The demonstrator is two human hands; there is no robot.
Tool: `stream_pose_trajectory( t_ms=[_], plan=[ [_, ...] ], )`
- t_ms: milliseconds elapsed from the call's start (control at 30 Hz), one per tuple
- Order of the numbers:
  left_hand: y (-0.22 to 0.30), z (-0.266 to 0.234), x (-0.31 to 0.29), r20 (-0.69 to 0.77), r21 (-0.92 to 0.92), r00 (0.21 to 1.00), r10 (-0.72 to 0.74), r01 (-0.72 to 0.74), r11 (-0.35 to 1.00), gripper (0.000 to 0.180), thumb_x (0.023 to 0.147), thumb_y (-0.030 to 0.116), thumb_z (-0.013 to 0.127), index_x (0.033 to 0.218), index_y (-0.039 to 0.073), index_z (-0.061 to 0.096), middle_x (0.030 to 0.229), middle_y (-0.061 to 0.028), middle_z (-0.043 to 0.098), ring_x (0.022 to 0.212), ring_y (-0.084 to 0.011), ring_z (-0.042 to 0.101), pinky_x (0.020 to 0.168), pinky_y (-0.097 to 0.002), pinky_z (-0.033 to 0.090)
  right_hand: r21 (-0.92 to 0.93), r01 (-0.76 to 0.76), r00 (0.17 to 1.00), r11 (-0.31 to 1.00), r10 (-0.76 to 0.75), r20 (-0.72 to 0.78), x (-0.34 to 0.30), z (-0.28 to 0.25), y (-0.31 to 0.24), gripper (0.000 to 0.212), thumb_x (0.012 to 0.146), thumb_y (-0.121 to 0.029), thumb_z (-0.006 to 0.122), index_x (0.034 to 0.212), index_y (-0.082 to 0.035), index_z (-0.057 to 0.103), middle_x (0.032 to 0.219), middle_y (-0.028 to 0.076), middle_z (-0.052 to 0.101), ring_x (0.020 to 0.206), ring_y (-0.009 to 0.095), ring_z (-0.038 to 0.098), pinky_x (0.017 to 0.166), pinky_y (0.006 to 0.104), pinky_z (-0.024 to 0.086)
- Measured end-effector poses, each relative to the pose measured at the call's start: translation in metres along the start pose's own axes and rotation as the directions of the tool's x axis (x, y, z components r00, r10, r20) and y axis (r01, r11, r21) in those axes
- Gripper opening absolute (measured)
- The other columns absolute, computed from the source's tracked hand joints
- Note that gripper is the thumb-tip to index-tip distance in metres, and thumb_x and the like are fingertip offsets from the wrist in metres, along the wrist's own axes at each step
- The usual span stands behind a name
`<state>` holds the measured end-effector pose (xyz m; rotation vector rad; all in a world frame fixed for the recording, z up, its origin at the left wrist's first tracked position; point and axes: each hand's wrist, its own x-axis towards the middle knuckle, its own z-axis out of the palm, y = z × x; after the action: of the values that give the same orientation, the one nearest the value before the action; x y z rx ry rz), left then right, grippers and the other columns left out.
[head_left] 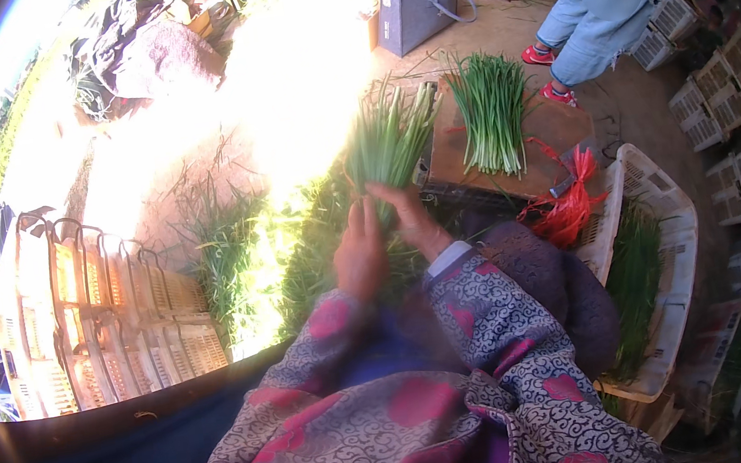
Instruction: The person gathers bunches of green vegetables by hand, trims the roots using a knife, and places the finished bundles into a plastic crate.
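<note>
In front of me, both hands hold up a bunch of chives (385, 142), pale cut ends fanned upward and green leaves hanging toward me. My right hand (412, 219) is closed round its right side. My left hand (360, 253) presses against it from the left, fingers together and slightly blurred. Another bunch of chives (493, 110) lies on a brown board (556, 121) just beyond my right hand. Beside that board hangs a tangle of red plastic string (579, 180). Loose green leaves (303, 249) are heaped below and left of my hands, partly in glaring sunlight.
White plastic crates (107, 310) stand stacked at left. A white crate (681, 239) at right holds more chives (636, 282). A grey bag (420, 8) sits at the back. A person in light blue trousers (615, 2) stands at back right, near more stacked crates (727, 86).
</note>
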<state>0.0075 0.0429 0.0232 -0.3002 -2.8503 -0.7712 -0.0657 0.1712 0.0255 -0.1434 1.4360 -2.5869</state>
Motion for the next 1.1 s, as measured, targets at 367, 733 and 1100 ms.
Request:
stream_pose_trajectory(
  t_ms=[367, 733, 1100],
  plan=[
    [-0.053, -0.013, 0.039, 0.399, -0.905, 0.916, -0.049, 0.384, -0.185, 0.074, 0.09, 0.038, 0.076, 0.145, 0.001, 0.043, 0.13, -0.0175, 0.061, 0.114, -0.0284, 0.064, 0.096, -0.0437, 0.056, -0.18, 0.067, 0.998, 0.981, -0.062, 0.032, -0.019, 0.015, -0.024, 0.037, 0.091, -0.023, 0.074, 0.119, -0.001, 0.066, 0.109, 0.01, 0.071, 0.095, 0.021, 0.069, 0.085, 0.0361, 0.055],
    [-0.061, 0.009, 0.004, 0.619, -0.726, 0.767, 0.169, 0.641, -0.249, 0.054, 0.074, 0.008, 0.071, 0.126, -0.005, 0.059, 0.112, -0.0182, 0.07, 0.073, -0.023, 0.066, 0.06, -0.0337, 0.057, -0.275, -0.029, 0.999, 0.961, 0.036, 0.022, -0.014, -0.022, -0.05, 0.05, 0.094, -0.023, 0.074, 0.137, -0.004, 0.058, 0.121, 0.01, 0.068, 0.11, 0.023, 0.065, 0.094, 0.0357, 0.052],
    [-0.059, 0.002, 0.001, 0.627, -0.716, 0.768, 0.128, 0.633, -0.293, 0.055, 0.077, 0.0, 0.064, 0.131, -0.006, 0.056, 0.113, -0.0196, 0.069, 0.083, -0.0287, 0.072, 0.073, -0.0389, 0.062, -0.304, -0.055, 0.977, 0.951, -0.011, -0.212, 0.0, -0.047, -0.054, 0.026, 0.093, -0.015, 0.074, 0.114, -0.001, 0.071, 0.093, 0.003, 0.072, 0.071, 0.007, 0.061, 0.058, 0.0197, 0.048]
  ],
)
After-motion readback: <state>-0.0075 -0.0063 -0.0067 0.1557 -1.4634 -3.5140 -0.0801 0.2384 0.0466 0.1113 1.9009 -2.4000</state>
